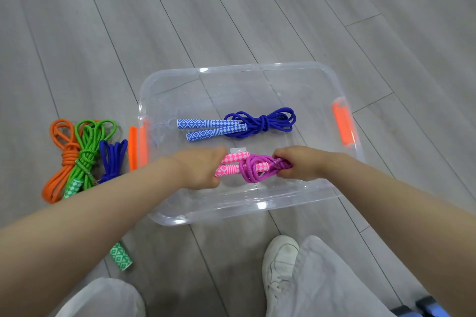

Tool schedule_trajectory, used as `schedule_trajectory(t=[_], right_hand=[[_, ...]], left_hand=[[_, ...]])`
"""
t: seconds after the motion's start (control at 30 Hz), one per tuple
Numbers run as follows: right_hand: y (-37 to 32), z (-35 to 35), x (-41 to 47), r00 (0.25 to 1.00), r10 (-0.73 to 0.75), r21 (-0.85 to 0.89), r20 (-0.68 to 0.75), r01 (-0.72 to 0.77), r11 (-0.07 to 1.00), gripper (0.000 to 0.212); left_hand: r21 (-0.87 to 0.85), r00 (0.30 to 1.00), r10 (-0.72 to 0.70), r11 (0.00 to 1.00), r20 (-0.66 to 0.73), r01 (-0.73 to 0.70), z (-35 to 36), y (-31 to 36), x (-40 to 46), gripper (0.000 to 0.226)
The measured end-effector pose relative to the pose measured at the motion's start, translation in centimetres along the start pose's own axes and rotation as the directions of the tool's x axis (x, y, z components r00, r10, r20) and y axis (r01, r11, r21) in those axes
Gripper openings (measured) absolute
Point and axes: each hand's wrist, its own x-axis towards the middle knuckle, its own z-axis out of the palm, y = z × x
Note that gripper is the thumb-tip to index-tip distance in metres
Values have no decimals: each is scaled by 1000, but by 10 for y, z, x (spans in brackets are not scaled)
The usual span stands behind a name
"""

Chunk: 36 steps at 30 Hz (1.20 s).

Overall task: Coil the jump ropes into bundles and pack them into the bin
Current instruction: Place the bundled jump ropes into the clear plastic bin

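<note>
A clear plastic bin (pixel 257 211) with orange latches stands on the floor in front of me. Inside it lies a knotted blue jump rope (pixel 260 122) with blue-and-white handles. Nearer to me, over the bin, I hold a purple jump rope bundle (pixel 253 168) with pink-and-white handles. My left hand (pixel 203 168) grips the handle ends. My right hand (pixel 296 162) grips the coiled rope end. Left of the bin lie an orange rope (pixel 61 159), a green rope (pixel 88 152) and another blue rope (pixel 112 159), all bundled.
A loose green-and-white handle (pixel 121 256) shows below my left forearm. My white shoe (pixel 279 265) and grey trouser legs sit at the bottom. The floor is grey wood plank. A blue-and-black object (pixel 422 307) peeks in at the bottom right corner.
</note>
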Motion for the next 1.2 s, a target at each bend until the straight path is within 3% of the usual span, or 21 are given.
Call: schedule_trajectory(t=[0.17,0.37,0.6,0.83,1.07,1.2], right_hand=[[1,9,10,998,29,-136,53,-21,990,28],[-6,24,22,966,113,-224,234,-60,973,40],[-4,30,24,982,97,-260,164,-52,964,45],[-6,27,29,996,10,-194,84,7,981,39],[-8,28,27,988,22,-195,153,8,981,38],[-9,23,26,985,19,-176,169,11,984,41]], left_hand=[[43,990,-76,996,116,72,19,8,8,45],[50,948,-69,997,311,56,40,2,6,74],[169,886,-174,979,429,110,42,1,2,84],[140,912,-63,990,406,6,42,1,3,81],[196,860,-118,980,496,21,46,3,4,62],[267,909,-117,964,401,6,45,-2,5,51]])
